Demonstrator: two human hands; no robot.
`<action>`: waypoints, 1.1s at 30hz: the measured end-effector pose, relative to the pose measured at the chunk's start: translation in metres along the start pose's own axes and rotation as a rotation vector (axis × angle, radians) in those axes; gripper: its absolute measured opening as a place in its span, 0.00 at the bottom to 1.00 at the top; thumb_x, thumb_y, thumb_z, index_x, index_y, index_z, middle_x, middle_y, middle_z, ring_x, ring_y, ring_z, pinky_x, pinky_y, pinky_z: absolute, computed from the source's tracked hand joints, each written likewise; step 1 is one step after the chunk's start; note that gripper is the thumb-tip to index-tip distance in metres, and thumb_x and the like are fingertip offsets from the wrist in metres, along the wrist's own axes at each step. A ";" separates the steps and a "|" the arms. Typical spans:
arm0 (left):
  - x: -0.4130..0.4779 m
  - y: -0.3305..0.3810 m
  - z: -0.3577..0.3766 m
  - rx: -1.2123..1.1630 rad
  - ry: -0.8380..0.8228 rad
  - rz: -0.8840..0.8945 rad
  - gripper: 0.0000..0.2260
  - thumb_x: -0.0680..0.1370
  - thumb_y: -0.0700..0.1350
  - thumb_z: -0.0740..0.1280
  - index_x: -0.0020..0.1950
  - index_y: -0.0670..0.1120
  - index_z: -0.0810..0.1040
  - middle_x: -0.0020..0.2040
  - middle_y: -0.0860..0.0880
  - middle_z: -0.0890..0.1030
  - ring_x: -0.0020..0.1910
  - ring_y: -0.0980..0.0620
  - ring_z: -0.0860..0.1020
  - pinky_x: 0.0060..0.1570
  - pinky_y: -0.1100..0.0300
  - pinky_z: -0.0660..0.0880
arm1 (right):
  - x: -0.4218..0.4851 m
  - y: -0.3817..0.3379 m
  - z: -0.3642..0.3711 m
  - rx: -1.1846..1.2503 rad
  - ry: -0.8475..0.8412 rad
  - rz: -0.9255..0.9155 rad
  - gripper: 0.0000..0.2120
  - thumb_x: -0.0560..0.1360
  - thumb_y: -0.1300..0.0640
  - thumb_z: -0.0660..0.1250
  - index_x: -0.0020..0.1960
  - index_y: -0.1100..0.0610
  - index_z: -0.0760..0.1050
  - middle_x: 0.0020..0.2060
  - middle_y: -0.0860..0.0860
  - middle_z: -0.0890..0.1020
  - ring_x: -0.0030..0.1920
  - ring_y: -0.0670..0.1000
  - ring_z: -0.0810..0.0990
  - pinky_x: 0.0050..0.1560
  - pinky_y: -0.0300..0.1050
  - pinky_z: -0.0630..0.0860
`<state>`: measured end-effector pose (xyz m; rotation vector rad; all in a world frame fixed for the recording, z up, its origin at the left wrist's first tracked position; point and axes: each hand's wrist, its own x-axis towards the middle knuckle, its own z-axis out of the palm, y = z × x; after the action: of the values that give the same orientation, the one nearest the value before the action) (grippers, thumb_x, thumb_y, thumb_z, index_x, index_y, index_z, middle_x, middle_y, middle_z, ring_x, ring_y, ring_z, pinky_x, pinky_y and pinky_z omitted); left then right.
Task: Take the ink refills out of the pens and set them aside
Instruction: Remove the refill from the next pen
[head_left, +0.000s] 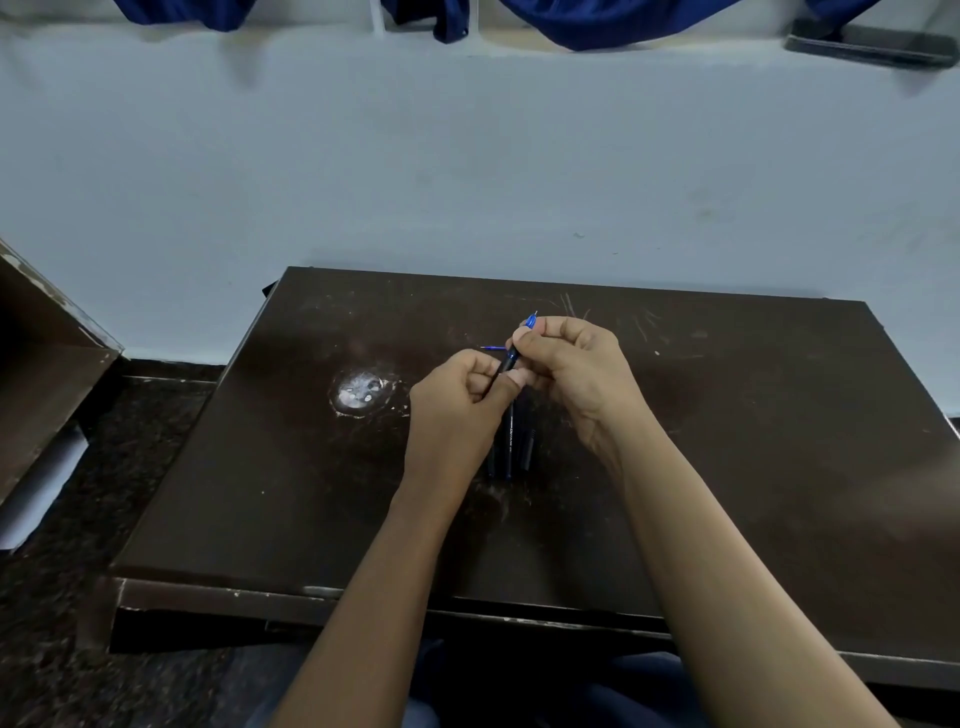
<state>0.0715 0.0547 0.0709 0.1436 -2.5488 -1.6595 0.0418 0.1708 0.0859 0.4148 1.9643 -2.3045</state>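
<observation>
The pen (506, 364) is up off the table (727, 441), tilted, blue tip high and away, dark barrel running down and back toward the person. Right hand (569, 364) pinches the tip end; left hand (460, 395) is closed around the lower barrel, just below. Both grip the same pen, nearly touching. The pull, I'd say, goes along that long axis, right hand drawing up and away. A thin blue tip (492, 347) pokes out left of the pen; a freed refill, perhaps, hard to tell. More dark pens (509, 441) lie on the table directly beneath the held pen. A worn pale patch (361, 392) sits well left.
</observation>
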 end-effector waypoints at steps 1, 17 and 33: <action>0.000 0.001 0.001 -0.008 -0.002 -0.006 0.07 0.75 0.50 0.69 0.40 0.50 0.78 0.35 0.51 0.81 0.32 0.64 0.76 0.33 0.74 0.72 | 0.000 -0.001 0.000 0.006 0.002 -0.005 0.06 0.74 0.62 0.69 0.48 0.64 0.78 0.35 0.53 0.81 0.32 0.46 0.77 0.36 0.37 0.77; 0.002 -0.002 0.008 -0.050 -0.117 -0.131 0.16 0.82 0.51 0.56 0.42 0.48 0.80 0.36 0.53 0.82 0.32 0.59 0.75 0.40 0.59 0.76 | 0.002 0.006 -0.002 -0.026 -0.002 0.000 0.06 0.72 0.59 0.72 0.43 0.61 0.78 0.29 0.54 0.78 0.28 0.48 0.74 0.35 0.39 0.75; 0.003 -0.005 -0.004 -0.094 -0.121 -0.091 0.13 0.81 0.46 0.60 0.39 0.48 0.79 0.34 0.53 0.81 0.27 0.64 0.75 0.29 0.76 0.70 | 0.000 0.007 0.000 -0.058 -0.040 -0.008 0.06 0.74 0.59 0.70 0.39 0.59 0.78 0.29 0.52 0.77 0.28 0.45 0.74 0.36 0.37 0.75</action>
<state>0.0691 0.0487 0.0680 0.1589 -2.5794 -1.8733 0.0433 0.1693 0.0795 0.3537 2.0124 -2.2362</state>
